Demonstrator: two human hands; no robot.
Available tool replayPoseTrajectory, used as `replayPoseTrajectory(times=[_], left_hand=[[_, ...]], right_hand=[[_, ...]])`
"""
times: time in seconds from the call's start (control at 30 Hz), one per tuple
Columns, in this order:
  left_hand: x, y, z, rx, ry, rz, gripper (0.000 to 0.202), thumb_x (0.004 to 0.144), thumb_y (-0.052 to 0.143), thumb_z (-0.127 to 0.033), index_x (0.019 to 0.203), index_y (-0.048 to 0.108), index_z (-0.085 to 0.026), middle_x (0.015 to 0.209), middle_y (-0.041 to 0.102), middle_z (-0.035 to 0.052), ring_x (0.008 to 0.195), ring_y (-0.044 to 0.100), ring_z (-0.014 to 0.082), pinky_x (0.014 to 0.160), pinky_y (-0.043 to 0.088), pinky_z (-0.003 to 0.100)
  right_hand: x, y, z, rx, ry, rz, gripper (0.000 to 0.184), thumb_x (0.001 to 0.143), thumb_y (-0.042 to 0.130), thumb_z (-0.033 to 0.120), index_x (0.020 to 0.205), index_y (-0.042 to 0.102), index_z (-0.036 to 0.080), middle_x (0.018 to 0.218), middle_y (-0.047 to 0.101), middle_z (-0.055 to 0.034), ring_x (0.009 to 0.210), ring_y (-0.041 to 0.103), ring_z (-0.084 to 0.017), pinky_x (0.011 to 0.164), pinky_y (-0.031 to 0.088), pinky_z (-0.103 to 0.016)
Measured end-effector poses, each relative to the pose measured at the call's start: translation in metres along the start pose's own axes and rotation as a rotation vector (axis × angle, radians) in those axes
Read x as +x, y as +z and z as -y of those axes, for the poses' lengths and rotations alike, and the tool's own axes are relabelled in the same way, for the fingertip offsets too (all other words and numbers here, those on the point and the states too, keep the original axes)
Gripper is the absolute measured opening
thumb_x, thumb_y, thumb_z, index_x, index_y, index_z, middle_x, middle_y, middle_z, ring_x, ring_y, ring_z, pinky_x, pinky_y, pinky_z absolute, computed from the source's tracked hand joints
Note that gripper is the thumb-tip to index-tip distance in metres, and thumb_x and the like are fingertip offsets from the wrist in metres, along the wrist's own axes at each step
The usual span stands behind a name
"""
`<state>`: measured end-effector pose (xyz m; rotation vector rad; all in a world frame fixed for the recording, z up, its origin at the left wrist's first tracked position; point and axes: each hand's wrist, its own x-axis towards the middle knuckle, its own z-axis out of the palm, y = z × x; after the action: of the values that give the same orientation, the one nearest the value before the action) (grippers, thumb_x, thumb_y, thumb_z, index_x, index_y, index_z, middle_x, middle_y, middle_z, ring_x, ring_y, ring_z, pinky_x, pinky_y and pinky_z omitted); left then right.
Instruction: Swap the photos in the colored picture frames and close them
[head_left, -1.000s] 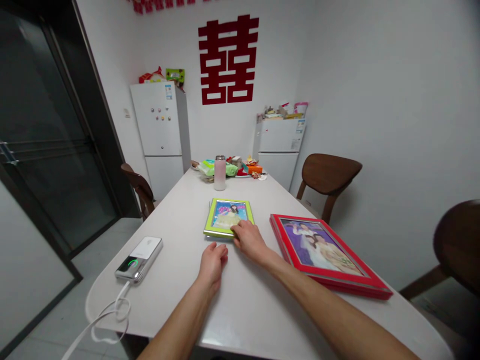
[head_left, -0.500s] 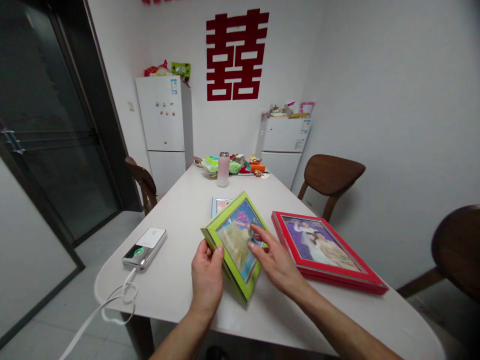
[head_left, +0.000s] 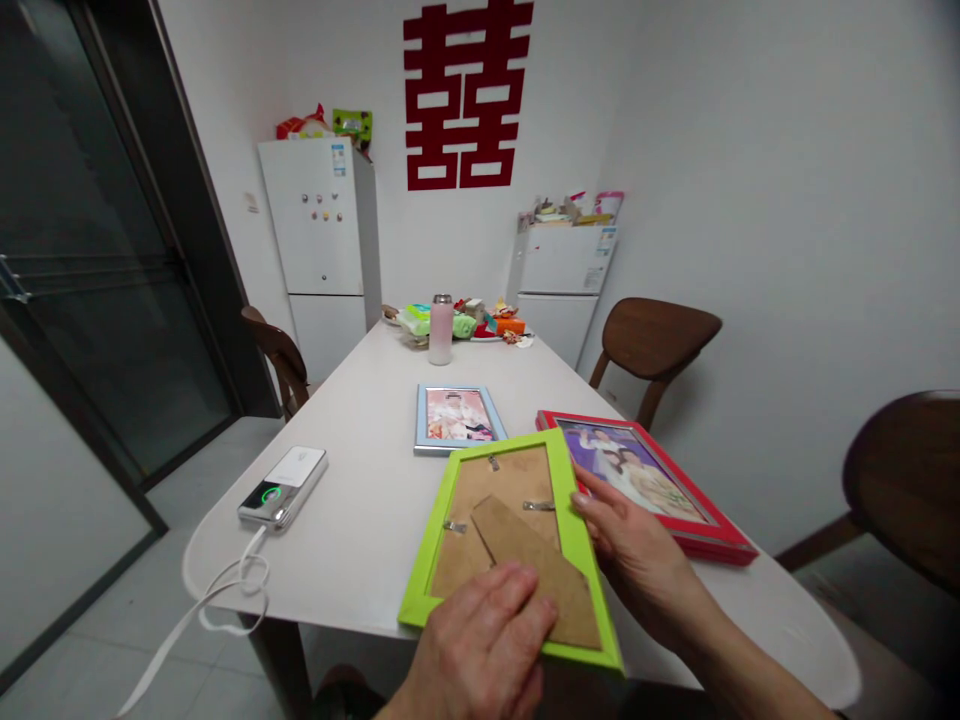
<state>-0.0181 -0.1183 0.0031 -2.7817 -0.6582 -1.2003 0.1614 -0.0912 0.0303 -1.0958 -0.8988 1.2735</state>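
A lime-green picture frame (head_left: 444, 503) is held tilted above the near table, its brown backboard and angled stand flap (head_left: 525, 550) facing me. Small metal clips show on the backboard. My right hand (head_left: 637, 545) grips its right edge, thumb on the green border. My left hand (head_left: 487, 640) lies over the lower edge, fingers on the stand flap and thumb hidden. Just beyond lies a light-blue picture frame (head_left: 421, 420), photo up. On the right, partly behind my right hand, are stacked red picture frames (head_left: 720, 545) with a photo on top.
A power bank (head_left: 283, 488) with a white cable (head_left: 244, 590) sits at the table's left. Farther back stand a pink bottle (head_left: 441, 332) and a pile of packets (head_left: 469, 320). Wooden chairs (head_left: 656, 340) flank the white table (head_left: 360, 480); two fridges stand behind.
The green frame has been turned from its photo side to its back and brought nearer me. My right hand has moved to its right edge, uncovering the blue frame.
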Motion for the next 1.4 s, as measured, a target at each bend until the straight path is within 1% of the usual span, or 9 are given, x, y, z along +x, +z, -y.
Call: replayPoseTrajectory(times=[0.13,0.3,0.57,0.7,0.83,1.0,1.2,1.27,1.4], left_hand=[[-0.004,0.011,0.0,0.095,0.066,0.032,0.026,0.075,0.04,-0.014,0.098,0.052,-0.009,0.1,0.062,0.0128,0.097,0.055,0.0208,0.082,0.047,0.029],[-0.013,0.027,0.001,0.168,0.067,0.096,0.025,0.079,0.037,-0.015,0.094,0.055,-0.011,0.097,0.064,0.0092,0.093,0.057,0.0189,0.078,0.049,0.026],[-0.021,0.045,0.002,0.186,-0.014,0.001,0.029,0.082,0.03,-0.019,0.09,0.057,-0.014,0.095,0.065,0.0053,0.09,0.058,0.0171,0.077,0.049,0.025],[-0.02,0.046,0.003,0.193,-0.013,-0.019,0.028,0.082,0.03,-0.018,0.088,0.057,-0.014,0.093,0.065,0.0046,0.089,0.059,0.0165,0.077,0.049,0.024],[-0.021,0.044,0.004,0.167,-0.027,0.005,0.026,0.081,0.033,-0.02,0.09,0.057,-0.014,0.095,0.065,0.0048,0.091,0.058,0.017,0.078,0.048,0.024],[-0.019,0.041,0.002,0.086,-0.078,0.129,0.022,0.078,0.041,-0.02,0.094,0.055,-0.014,0.101,0.062,0.0059,0.097,0.054,0.0169,0.085,0.044,0.024],[-0.015,0.024,0.001,-0.089,-0.186,0.295,0.029,0.07,0.051,-0.017,0.099,0.053,-0.014,0.107,0.059,0.0075,0.101,0.051,0.0181,0.09,0.04,0.028],[-0.018,0.013,0.008,-0.122,-0.269,0.308,0.036,0.068,0.053,-0.017,0.104,0.05,-0.013,0.109,0.057,0.0093,0.102,0.05,0.0193,0.09,0.04,0.031],[-0.028,-0.004,0.035,0.002,-0.569,0.149,0.042,0.07,0.048,-0.016,0.112,0.043,-0.011,0.117,0.049,0.0145,0.11,0.043,0.0218,0.092,0.037,0.04]], right_hand=[[0.004,-0.008,-0.012,-0.239,0.012,0.101,0.063,0.066,0.055,0.03,0.123,0.033,0.017,0.09,0.064,-0.0067,0.071,0.061,-0.018,0.059,0.047,-0.028],[0.011,-0.012,-0.026,-0.86,-0.055,0.06,0.056,0.064,0.05,0.025,0.117,0.042,0.006,0.081,0.065,-0.0079,0.062,0.058,-0.017,0.057,0.044,-0.027],[0.018,-0.007,-0.033,-1.357,-0.257,0.077,0.042,0.067,0.045,0.024,0.104,0.055,0.007,0.087,0.062,-0.0118,0.074,0.057,-0.019,0.068,0.042,-0.027],[0.02,-0.006,-0.035,-1.458,-0.308,0.088,0.034,0.068,0.045,0.022,0.096,0.059,0.01,0.083,0.059,-0.011,0.078,0.055,-0.02,0.073,0.04,-0.028],[0.027,-0.004,-0.038,-1.488,-0.344,0.089,0.031,0.069,0.046,0.02,0.095,0.06,0.012,0.098,0.053,-0.0128,0.086,0.053,-0.02,0.077,0.039,-0.028],[0.038,0.002,-0.042,-1.522,-0.388,0.079,0.024,0.071,0.043,0.017,0.082,0.064,0.015,0.093,0.053,-0.0111,0.082,0.053,-0.018,0.074,0.039,-0.026],[0.038,0.001,-0.043,-1.558,-0.424,0.055,0.024,0.074,0.042,0.018,0.084,0.063,0.017,0.087,0.054,-0.009,0.077,0.052,-0.017,0.068,0.04,-0.026],[0.034,0.002,-0.041,-1.54,-0.472,0.055,0.024,0.074,0.043,0.02,0.087,0.063,0.017,0.088,0.055,-0.0094,0.083,0.051,-0.018,0.073,0.038,-0.028],[0.026,0.022,-0.038,-1.389,-0.571,0.18,0.023,0.075,0.043,0.022,0.089,0.062,0.016,0.091,0.057,-0.0083,0.086,0.049,-0.018,0.078,0.036,-0.029]])
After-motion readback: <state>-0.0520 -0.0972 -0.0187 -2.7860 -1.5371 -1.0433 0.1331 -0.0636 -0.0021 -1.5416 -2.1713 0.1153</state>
